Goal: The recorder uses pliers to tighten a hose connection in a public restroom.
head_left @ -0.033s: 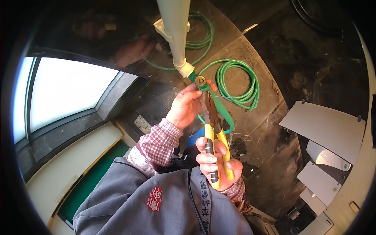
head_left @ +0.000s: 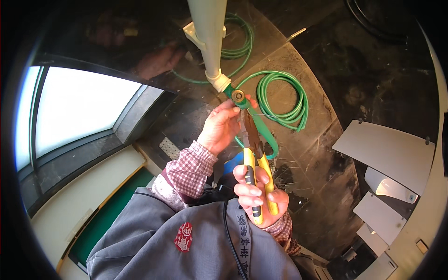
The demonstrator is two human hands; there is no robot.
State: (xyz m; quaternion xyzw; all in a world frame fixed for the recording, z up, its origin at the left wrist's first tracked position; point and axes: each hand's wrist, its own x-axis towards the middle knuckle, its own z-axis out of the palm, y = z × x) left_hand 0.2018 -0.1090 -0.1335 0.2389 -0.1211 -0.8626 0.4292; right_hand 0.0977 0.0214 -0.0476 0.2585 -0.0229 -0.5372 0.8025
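My right hand (head_left: 261, 193) is wrapped around the yellow and black handles of a pair of pliers (head_left: 254, 135). The rusty brown jaws point up and away from me, close beside my left fingertips. A thin wire (head_left: 267, 115) runs out sideways near the jaws; whether they bite on it I cannot tell. With thumb and fingers my left hand (head_left: 220, 127) pinches the top of a green flat hose (head_left: 265, 130), just under a green fitting with a round brass-coloured cap (head_left: 238, 96). That fitting sits on the end of a pale vertical pipe (head_left: 210, 46).
Beyond my hands a coiled green hose (head_left: 282, 100) lies on the stained floor, and another green coil (head_left: 240, 42) shows behind the pipe. At the left are a bright window (head_left: 84, 107) and a pale ledge. Grey-white panels (head_left: 387, 154) stand at the right.
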